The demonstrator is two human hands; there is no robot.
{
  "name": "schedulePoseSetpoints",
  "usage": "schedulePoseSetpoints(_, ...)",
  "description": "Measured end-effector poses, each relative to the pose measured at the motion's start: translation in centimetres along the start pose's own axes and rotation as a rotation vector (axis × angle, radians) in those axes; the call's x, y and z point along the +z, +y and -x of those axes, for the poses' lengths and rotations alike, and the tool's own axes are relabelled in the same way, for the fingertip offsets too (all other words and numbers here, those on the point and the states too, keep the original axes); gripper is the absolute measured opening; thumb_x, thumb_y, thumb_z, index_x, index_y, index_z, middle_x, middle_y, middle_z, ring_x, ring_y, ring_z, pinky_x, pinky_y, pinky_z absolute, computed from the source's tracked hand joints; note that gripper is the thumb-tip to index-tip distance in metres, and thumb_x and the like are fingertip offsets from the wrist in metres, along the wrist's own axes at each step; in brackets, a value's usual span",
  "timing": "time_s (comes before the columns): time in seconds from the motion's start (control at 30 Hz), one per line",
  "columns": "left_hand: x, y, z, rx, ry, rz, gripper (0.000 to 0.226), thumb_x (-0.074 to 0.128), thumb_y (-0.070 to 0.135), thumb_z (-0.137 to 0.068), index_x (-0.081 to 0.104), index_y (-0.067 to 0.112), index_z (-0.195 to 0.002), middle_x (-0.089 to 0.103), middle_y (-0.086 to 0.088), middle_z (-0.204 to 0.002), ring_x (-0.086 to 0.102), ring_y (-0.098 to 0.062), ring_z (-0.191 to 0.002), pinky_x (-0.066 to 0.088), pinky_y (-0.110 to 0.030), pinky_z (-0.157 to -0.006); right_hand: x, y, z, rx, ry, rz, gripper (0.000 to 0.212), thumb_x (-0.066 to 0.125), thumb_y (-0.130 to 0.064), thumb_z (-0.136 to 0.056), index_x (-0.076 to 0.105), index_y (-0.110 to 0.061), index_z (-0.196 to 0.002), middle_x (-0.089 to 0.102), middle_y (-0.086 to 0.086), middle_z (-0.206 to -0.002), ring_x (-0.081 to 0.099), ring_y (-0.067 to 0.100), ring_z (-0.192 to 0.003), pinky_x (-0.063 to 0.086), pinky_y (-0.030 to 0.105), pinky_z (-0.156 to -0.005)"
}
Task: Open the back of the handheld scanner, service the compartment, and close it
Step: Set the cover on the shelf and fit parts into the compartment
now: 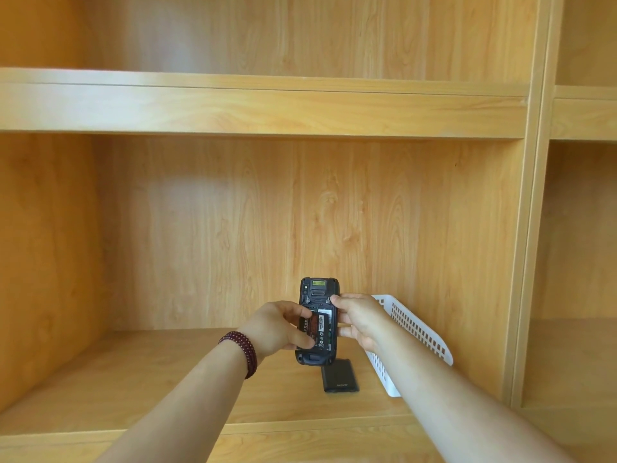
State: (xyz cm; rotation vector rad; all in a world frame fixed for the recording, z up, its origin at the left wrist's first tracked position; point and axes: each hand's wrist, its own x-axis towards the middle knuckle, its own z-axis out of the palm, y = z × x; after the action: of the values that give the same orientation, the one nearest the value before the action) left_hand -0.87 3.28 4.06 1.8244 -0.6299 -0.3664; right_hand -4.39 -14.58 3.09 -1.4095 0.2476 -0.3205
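Both bare forearms extend forward from the near edge of the view, converging toward centre, the left one carrying a dark red bead bracelet (241, 351) wound around the wrist. The left hand (277, 329) is curled, thumb low and fingers high, pinching a battery (312, 329) at the open back of the handheld scanner (318, 324). The right hand (359, 320) grips the scanner's right edge, thumb at the upper corner and fingers wrapped behind, holding the unit upright with its back toward the wearer.
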Motion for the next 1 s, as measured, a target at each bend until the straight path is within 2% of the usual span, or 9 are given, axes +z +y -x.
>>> schedulePoseSetpoints(0.1,0.2,-0.2,0.1,0.045,0.010,-0.148,0.053,0.084,0.003,-0.063,0.067,0.028,-0.106,0.065,0.003,-0.111,0.067,-0.018,-0.100,0.052,-0.034,-0.096,0.0,0.1,-0.1,0.008,0.007,-0.007,0.022,0.057,-0.010,-0.096,0.060,0.003,-0.114,0.071,0.019,-0.108,0.070,0.029,-0.094,0.059,0.041,-0.069)
schedulePoseSetpoints(0.2,0.4,-0.3,0.3,0.071,0.018,-0.250,0.062,0.086,0.009,-0.061,0.063,0.031,-0.114,0.059,0.003,-0.120,0.064,-0.017,-0.103,0.052,-0.033,-0.094,0.0,0.3,-0.2,0.021,0.004,-0.024,0.021,0.057,-0.009,-0.096,0.061,0.003,-0.113,0.071,0.020,-0.108,0.070,0.028,-0.091,0.059,0.041,-0.068)
schedulePoseSetpoints(0.33,1.0,-0.4,0.5,0.146,0.087,-0.450,0.068,0.086,0.008,-0.063,0.060,0.018,-0.125,0.043,0.006,-0.127,0.058,-0.019,-0.105,0.054,-0.031,-0.088,0.1,0.3,-0.3,0.033,-0.005,-0.038,0.024,0.057,-0.009,-0.096,0.060,0.004,-0.116,0.069,0.022,-0.113,0.069,0.028,-0.090,0.058,0.041,-0.066)
schedulePoseSetpoints(0.5,0.9,-0.6,0.4,0.240,0.102,-0.622,0.069,0.088,0.018,-0.066,0.060,0.014,-0.130,0.045,0.008,-0.122,0.051,-0.010,-0.093,0.048,-0.020,-0.085,0.2,0.1,-0.3,0.025,-0.019,-0.019,0.024,0.057,-0.009,-0.096,0.060,0.004,-0.116,0.070,0.022,-0.112,0.069,0.029,-0.094,0.059,0.042,-0.070)
schedulePoseSetpoints(0.6,0.9,-0.6,0.4,0.292,0.088,-0.738,0.070,0.085,0.027,-0.070,0.058,0.014,-0.133,0.045,0.008,-0.124,0.047,-0.009,-0.095,0.044,-0.019,-0.088,0.2,0.2,-0.3,0.026,-0.021,-0.012,0.024,0.057,-0.010,-0.096,0.061,0.003,-0.116,0.071,0.021,-0.111,0.070,0.029,-0.093,0.059,0.040,-0.068)
schedulePoseSetpoints(0.7,0.7,-0.7,0.6,0.338,0.102,-0.829,0.069,0.078,0.042,-0.075,0.054,0.021,-0.137,0.043,0.010,-0.129,0.043,-0.010,-0.110,0.040,-0.025,-0.098,0.2,0.2,-0.2,0.025,-0.037,-0.010,0.024,0.057,-0.010,-0.096,0.062,0.003,-0.115,0.071,0.021,-0.111,0.070,0.028,-0.091,0.058,0.038,-0.066)
schedulePoseSetpoints(0.77,0.5,-0.8,0.8,0.390,0.154,-1.007,0.066,0.067,0.054,-0.080,0.050,0.030,-0.139,0.042,0.011,-0.133,0.040,-0.014,-0.120,0.037,-0.033,-0.103,0.1,0.1,-0.2,0.023,-0.045,-0.012,0.025,0.057,-0.010,-0.096,0.062,0.004,-0.116,0.071,0.021,-0.111,0.070,0.028,-0.092,0.059,0.039,-0.067)
schedulePoseSetpoints(0.83,0.3,-0.9,0.8,0.457,0.213,-1.156,0.062,0.057,0.060,-0.084,0.045,0.038,-0.141,0.041,0.013,-0.136,0.039,-0.015,-0.121,0.035,-0.035,-0.103,0.1,-0.1,-0.3,0.021,-0.051,-0.024,0.025,0.056,-0.011,-0.097,0.062,0.004,-0.116,0.070,0.021,-0.112,0.070,0.028,-0.092,0.059,0.039,-0.066)
schedulePoseSetpoints(1.0,0.1,-1.6,0.8,0.571,0.275,-1.190,0.057,0.047,0.062,-0.087,0.045,0.041,-0.140,0.041,0.011,-0.134,0.041,-0.017,-0.119,0.034,-0.036,-0.102,0.3,-0.6,-0.3,0.013,-0.063,-0.032,0.028,0.057,-0.011,-0.096,0.060,0.003,-0.120,0.070,0.021,-0.113,0.070,0.026,-0.086,0.059,0.037,-0.061)
